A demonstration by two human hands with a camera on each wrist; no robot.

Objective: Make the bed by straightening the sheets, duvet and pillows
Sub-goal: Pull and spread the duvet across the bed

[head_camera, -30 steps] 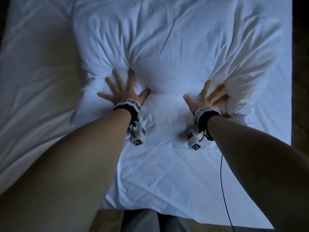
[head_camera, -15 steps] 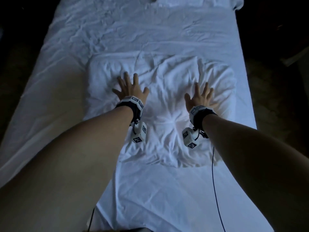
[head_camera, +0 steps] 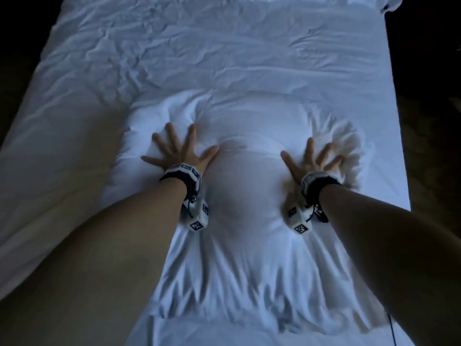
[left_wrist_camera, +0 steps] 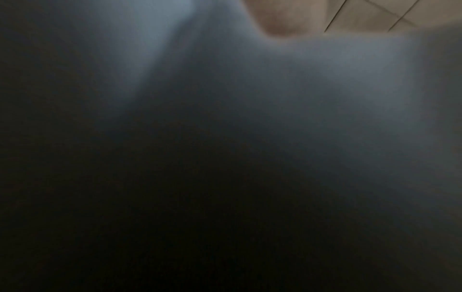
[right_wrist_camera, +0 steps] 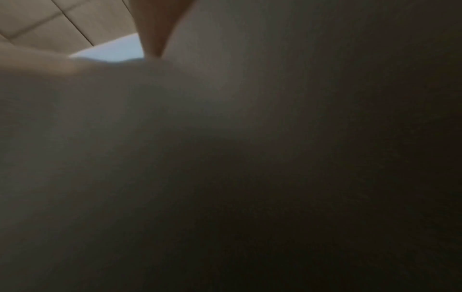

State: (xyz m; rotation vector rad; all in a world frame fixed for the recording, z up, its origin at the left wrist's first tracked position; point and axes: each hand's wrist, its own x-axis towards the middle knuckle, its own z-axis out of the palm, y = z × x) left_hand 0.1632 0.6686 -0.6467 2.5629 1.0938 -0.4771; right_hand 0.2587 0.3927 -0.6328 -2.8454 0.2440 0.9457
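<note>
The soft white rectangular pillow (head_camera: 247, 186) is lying crosswise under both palms; the left hand (head_camera: 180, 151) and right hand (head_camera: 312, 161) are pressing, fingers spread, either side of its middle.

- dark floor (head_camera: 429, 151) runs along the right side of the bed, too dim to make out
- beige tiled surface (right_wrist_camera: 50, 21) with thin dark seams shows in both wrist views

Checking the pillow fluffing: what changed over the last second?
Both hands, left hand and right hand, slid outward, spreading wider across the plump white pillow, its middle now smoother. They stay open, pressing flat, gripping nothing. The wrinkled white sheet looks unchanged.
</note>
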